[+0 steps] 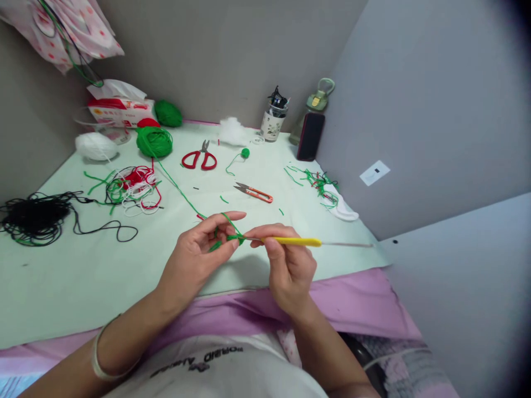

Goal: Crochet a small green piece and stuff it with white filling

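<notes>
My right hand (288, 262) grips a crochet hook (296, 241) by its yellow handle, with the metal tip pointing left into a small piece of green crochet work (235, 239). Between thumb and fingers, my left hand (203, 246) pinches that green piece, which the fingers partly hide. Green yarn (176, 187) runs over the left index finger and back to a green yarn ball (154, 142) at the upper left. The hook's tip meets the work close to the left thumb. Beyond the hands lie orange thread snips (254, 193).
Red-handled scissors (199, 157) and a small green ball (245, 153) lie farther back. A black cord tangle (35, 218), mixed yarn scraps (135, 185) and white yarn (96, 146) are at left. A phone (311, 136), a pen jar (274, 121) and more scraps (321, 185) stand or lie right.
</notes>
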A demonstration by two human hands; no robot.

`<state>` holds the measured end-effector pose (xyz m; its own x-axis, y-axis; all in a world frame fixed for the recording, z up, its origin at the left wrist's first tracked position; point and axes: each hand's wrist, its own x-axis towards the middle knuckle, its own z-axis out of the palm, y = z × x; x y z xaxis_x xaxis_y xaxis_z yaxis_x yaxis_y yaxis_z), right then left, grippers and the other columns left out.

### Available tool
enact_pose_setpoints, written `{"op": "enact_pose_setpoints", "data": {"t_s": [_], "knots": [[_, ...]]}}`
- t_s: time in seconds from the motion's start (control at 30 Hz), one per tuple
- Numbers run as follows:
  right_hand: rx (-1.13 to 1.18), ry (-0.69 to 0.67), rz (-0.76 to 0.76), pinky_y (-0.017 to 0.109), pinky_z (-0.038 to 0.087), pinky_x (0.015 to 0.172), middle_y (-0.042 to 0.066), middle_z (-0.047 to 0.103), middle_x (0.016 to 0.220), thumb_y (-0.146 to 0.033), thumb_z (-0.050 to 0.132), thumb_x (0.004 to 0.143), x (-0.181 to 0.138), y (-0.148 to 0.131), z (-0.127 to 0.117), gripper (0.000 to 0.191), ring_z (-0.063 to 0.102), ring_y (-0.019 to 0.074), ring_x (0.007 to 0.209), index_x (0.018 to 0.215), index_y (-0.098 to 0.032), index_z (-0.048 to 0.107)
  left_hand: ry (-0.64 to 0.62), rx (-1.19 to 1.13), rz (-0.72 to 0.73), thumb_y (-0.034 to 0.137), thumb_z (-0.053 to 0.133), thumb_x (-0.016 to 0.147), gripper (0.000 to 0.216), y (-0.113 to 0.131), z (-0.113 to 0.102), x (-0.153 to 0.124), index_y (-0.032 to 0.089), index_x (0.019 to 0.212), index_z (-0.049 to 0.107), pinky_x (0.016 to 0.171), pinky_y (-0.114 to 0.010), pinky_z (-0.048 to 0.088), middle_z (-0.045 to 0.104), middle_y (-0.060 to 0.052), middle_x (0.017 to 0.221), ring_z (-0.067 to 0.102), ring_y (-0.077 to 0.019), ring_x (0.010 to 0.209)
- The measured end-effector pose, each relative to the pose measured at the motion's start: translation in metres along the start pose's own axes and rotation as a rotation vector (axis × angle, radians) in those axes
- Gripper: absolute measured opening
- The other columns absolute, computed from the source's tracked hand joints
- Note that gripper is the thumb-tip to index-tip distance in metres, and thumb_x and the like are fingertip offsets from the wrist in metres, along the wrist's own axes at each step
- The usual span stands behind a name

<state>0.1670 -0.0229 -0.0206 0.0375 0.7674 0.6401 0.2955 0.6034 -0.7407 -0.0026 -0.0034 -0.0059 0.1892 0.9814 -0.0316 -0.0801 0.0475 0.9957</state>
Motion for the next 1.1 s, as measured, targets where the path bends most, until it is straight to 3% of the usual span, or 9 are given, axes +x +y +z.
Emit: {"op": "enact_pose_setpoints", "data": {"t_s": [0.13,0.23,0.4,0.53,0.77,0.93,1.1], "knots": [[-0.246,-0.016,-0.359,0.036,0.060,0.074,0.009,0.079,0.099,-0.012,0.054,0.102,-0.006,0.009,0.005,0.029,0.074,0.0211,0.088,0.125,-0.023,0.067,0.045,0.031,0.034,0.020,0.079,0.086,0.035,0.001,0.005,-0.004,0.030,0.120,0.078,0.085,-0.028,0.047,0.064,0.002,0.089,0.058,-0.0153,0.084],[-0.379,0.004,-0.438,0.037,0.061,0.074,0.010,0.079,0.106,-0.011,0.061,0.098,-0.010,0.016,0.009,0.037,0.074,0.0230,0.092,0.131,-0.026,0.067,-0.022,-0.165,-0.068,0.025,0.082,0.085,0.042,0.000,0.007,-0.003,0.029,0.126,0.076,0.081,-0.026,0.048,0.065,0.002,0.087,0.059,-0.0152,0.084],[-0.249,0.028,-0.311,0.036,0.063,0.074,0.008,0.078,0.103,-0.009,0.055,0.101,-0.007,0.013,0.007,0.034,0.075,0.0204,0.090,0.127,-0.028,0.068,-0.114,-0.446,-0.275,0.029,0.087,0.080,0.042,-0.001,0.004,0.002,0.025,0.122,0.079,0.083,-0.026,0.049,0.068,0.000,0.091,0.061,-0.0141,0.084],[-0.057,0.023,-0.168,0.037,0.062,0.074,0.006,0.079,0.098,-0.013,0.053,0.104,-0.003,0.007,0.003,0.027,0.074,0.0196,0.088,0.118,-0.026,0.071,-0.064,-0.404,-0.214,0.026,0.085,0.082,0.037,-0.001,0.001,0.003,0.025,0.119,0.081,0.092,-0.029,0.047,0.067,0.000,0.095,0.060,-0.0162,0.094],[0.209,0.120,0.165,0.034,0.062,0.068,0.005,0.080,0.095,-0.028,0.053,0.107,-0.001,0.001,0.004,0.021,0.073,0.0156,0.071,0.102,-0.023,0.073,-0.072,-0.311,-0.176,0.028,0.082,0.084,0.034,-0.001,-0.001,0.002,0.026,0.117,0.081,0.090,-0.031,0.044,0.069,-0.003,0.095,0.059,-0.0203,0.098],[0.259,0.087,0.190,0.033,0.062,0.069,0.004,0.078,0.094,-0.033,0.054,0.107,0.002,0.001,0.002,0.022,0.072,0.0150,0.071,0.100,-0.022,0.072,-0.075,-0.254,-0.110,0.027,0.083,0.085,0.030,-0.003,-0.002,0.000,0.031,0.114,0.082,0.085,-0.027,0.045,0.067,-0.001,0.093,0.057,-0.0172,0.095],[0.207,0.024,0.113,0.032,0.060,0.072,0.003,0.077,0.097,-0.024,0.055,0.106,-0.001,0.000,-0.002,0.020,0.071,0.0145,0.077,0.106,-0.025,0.075,-0.063,-0.152,-0.041,0.026,0.082,0.086,0.029,-0.005,-0.002,0.000,0.035,0.114,0.082,0.084,-0.027,0.046,0.065,0.001,0.091,0.058,-0.0158,0.090]]}}
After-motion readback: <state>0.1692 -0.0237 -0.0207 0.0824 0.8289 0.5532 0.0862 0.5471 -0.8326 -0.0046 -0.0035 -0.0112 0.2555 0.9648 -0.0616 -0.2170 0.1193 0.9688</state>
